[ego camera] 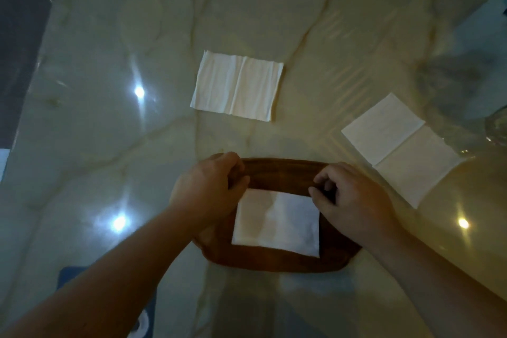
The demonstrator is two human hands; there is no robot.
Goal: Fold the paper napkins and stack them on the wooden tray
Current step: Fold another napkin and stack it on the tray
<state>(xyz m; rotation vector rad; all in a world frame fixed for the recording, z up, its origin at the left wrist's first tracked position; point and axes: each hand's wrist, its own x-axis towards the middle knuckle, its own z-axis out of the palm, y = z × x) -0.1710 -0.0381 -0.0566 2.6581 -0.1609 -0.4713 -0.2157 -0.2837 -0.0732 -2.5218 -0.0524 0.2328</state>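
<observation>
A dark wooden tray (pixel 274 259) lies on the table near me. A folded white napkin (pixel 277 223) rests flat inside it. My left hand (pixel 208 186) has its fingers curled at the napkin's far left corner. My right hand (pixel 354 200) has its fingers curled at the far right corner, the thumb on the paper's edge. Two more white napkins lie open on the table: one (pixel 237 85) beyond the tray, creased down its middle, and another (pixel 403 148) to the right, turned at an angle.
The table (pixel 109 132) is glossy pale marble with bright light reflections. A glass object (pixel 496 123) stands at the right edge. Blue items (pixel 71 274) show under the table's near left part. The table's left edge runs close to dark floor.
</observation>
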